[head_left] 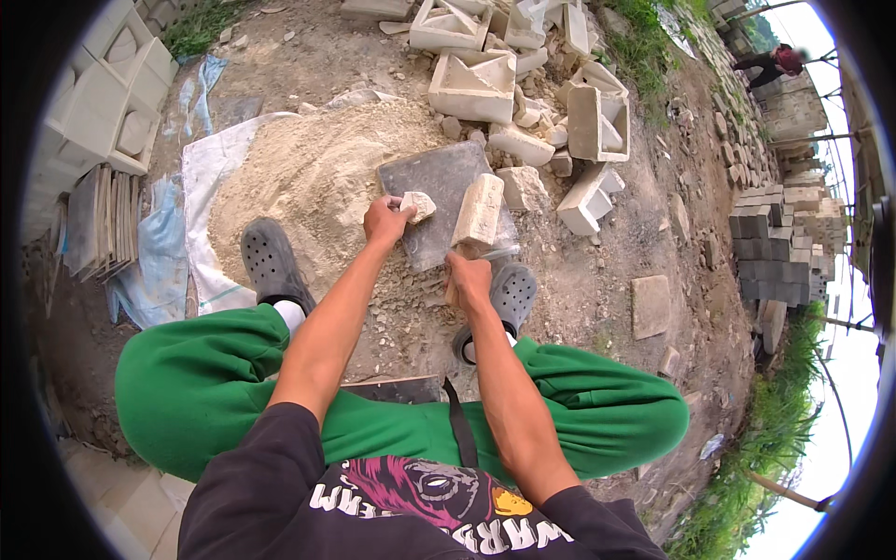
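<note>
My left hand (386, 222) is closed on a small pale chunk of masonry (419, 206), pinched at its left side over a dark flat slab (420, 173). My right hand (468, 281) is wrapped round the short handle of what looks like a mallet, with a thick, pale, dusty head (480, 211) reaching away from me over the slab's right part. The handle is mostly hidden by my fist. Beyond my left hand spreads a heap of crushed tan grit (317, 159), partly on a white sheet (207, 177).
Broken cream masonry blocks (473, 86) lie piled beyond the slab. A loose pale chunk (524, 189) sits right of the mallet head. My grey clogs (271, 257) flank the work spot. Grey blocks (770, 247) are stacked far right; another person (779, 63) is in the distance.
</note>
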The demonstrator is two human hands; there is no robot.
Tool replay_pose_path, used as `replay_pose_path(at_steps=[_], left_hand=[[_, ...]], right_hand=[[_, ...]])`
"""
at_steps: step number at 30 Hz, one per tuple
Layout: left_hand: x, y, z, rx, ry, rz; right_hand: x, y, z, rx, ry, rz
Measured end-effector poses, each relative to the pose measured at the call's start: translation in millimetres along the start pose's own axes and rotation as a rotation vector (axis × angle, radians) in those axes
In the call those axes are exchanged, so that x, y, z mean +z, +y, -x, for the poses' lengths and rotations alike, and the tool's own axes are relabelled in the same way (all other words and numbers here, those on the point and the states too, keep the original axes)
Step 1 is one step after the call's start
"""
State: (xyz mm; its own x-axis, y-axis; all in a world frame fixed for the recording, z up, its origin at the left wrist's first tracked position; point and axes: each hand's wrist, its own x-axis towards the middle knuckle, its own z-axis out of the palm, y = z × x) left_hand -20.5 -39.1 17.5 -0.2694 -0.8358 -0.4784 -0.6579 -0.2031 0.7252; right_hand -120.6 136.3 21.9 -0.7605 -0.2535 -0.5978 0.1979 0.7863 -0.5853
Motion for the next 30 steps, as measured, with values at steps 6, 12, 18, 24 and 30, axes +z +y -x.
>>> replay_pose_path(at_steps=[6, 12, 18, 24, 30], left_hand=[[10, -20, -6, 0.003, 0.071, 0.093], [5, -12, -1, -0.058, 0.033, 0.061], [9, -8, 5, -0.035, 0.049, 0.056], [17, -14, -1, -0.032, 0.037, 0.109], [6, -32, -10, -0.076, 0.056, 0.026]], right_hand=[[-18, -44, 10, -0.169, -0.198, 0.058], [-16, -43, 38, -0.113, -0.176, 0.110], [-13, -47, 16, -0.417, -0.023, -0.155], [-2, -34, -1, -0.388, -0.070, -0.143], [-7, -64, 12, -0.271, -0.193, -0.042]])
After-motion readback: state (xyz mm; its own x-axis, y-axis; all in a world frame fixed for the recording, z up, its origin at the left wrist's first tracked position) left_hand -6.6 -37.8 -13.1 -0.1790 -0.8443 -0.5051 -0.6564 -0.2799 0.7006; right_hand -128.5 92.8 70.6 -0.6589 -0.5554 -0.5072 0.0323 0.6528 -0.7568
